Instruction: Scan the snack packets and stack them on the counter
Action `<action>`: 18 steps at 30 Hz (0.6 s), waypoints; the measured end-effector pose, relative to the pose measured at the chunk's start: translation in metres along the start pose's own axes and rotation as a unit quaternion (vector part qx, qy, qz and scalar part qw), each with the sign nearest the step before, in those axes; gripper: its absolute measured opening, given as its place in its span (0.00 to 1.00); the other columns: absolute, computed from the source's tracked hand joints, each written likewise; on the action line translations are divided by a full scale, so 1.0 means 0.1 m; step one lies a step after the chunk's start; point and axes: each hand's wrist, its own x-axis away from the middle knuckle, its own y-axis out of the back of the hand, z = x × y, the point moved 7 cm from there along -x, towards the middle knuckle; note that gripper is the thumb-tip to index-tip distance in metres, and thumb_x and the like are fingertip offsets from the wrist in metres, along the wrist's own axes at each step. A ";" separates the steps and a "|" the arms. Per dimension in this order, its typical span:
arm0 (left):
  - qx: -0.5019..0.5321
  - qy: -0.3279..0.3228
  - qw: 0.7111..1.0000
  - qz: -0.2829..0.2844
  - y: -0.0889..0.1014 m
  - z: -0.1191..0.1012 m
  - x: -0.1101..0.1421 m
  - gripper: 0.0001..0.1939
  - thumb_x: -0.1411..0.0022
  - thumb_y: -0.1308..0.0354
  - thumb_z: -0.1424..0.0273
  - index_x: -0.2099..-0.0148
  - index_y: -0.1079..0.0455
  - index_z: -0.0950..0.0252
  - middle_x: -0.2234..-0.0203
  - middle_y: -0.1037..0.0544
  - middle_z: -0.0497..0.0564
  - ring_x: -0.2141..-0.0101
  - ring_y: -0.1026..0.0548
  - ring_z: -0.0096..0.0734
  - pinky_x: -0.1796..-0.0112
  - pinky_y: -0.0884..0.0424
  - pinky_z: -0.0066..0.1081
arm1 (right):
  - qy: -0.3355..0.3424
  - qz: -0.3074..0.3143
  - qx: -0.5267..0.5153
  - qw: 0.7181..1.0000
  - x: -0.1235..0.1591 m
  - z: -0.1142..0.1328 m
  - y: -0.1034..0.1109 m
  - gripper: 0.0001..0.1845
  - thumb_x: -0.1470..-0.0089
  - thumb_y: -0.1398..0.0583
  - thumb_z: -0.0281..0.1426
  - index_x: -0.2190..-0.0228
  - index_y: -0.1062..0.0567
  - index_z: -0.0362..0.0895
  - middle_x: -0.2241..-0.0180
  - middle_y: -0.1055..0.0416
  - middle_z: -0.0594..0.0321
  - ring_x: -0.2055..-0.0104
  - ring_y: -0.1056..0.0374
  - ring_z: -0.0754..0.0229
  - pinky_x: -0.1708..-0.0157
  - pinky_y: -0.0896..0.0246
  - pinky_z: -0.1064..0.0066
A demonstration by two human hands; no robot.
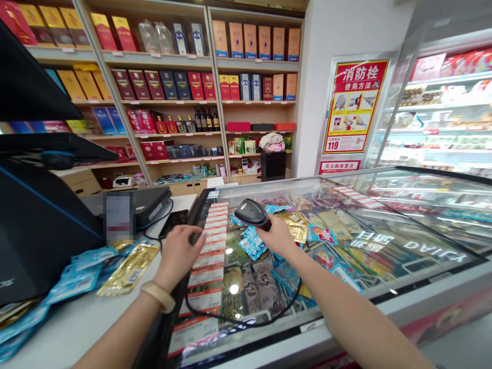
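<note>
My right hand [280, 234] is wrapped round the handle of a black barcode scanner [249, 211]. Its head points away to the left, above blue packets [252, 243] and gold packets [295, 226] on the glass top of a chest freezer [253, 348]. From the scanner a black cable [246, 324] loops over the glass. My left hand [181, 253], with a pale bangle on its wrist, is over the freezer's black edge beside a row of price labels [207, 279]. Its fingers are loosely bent, with a gap at the thumb; I see nothing held there.
More blue packets [79, 274] and gold packets [130, 269] lie on the white counter [96, 328] at left. A dark checkout machine [34, 225] stands beside them, and a phone [175, 221] lies beyond my left hand. Shelves of boxed bottles [161, 84] line the back wall.
</note>
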 end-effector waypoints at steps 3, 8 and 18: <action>-0.036 0.026 0.990 0.130 -0.63 -0.33 0.09 0.21 0.47 0.43 0.50 0.62 0.24 0.61 0.58 0.23 0.60 0.54 0.27 0.51 0.50 0.34 0.44 | -0.008 -0.002 0.004 1.000 -0.01 -0.03 0.00 0.12 0.52 0.38 0.31 0.63 0.22 0.46 0.64 0.21 0.59 0.59 0.26 0.52 0.61 0.36 0.69; -0.111 0.034 0.967 0.225 -1.11 -0.75 0.22 0.34 0.51 0.39 0.46 0.50 0.28 0.66 0.51 0.27 0.65 0.48 0.31 0.55 0.48 0.37 0.43 | -0.009 -0.004 0.017 1.000 -0.03 -0.05 -0.01 0.09 0.52 0.39 0.32 0.65 0.23 0.46 0.69 0.22 0.62 0.66 0.27 0.55 0.66 0.38 0.71; -0.081 0.077 0.962 0.248 -1.05 -0.67 0.20 0.35 0.58 0.32 0.54 0.52 0.38 0.66 0.56 0.24 0.66 0.53 0.25 0.56 0.58 0.33 0.40 | -0.013 0.004 0.017 1.000 -0.03 -0.03 -0.01 0.12 0.53 0.38 0.31 0.63 0.22 0.47 0.65 0.21 0.61 0.61 0.27 0.53 0.62 0.37 0.69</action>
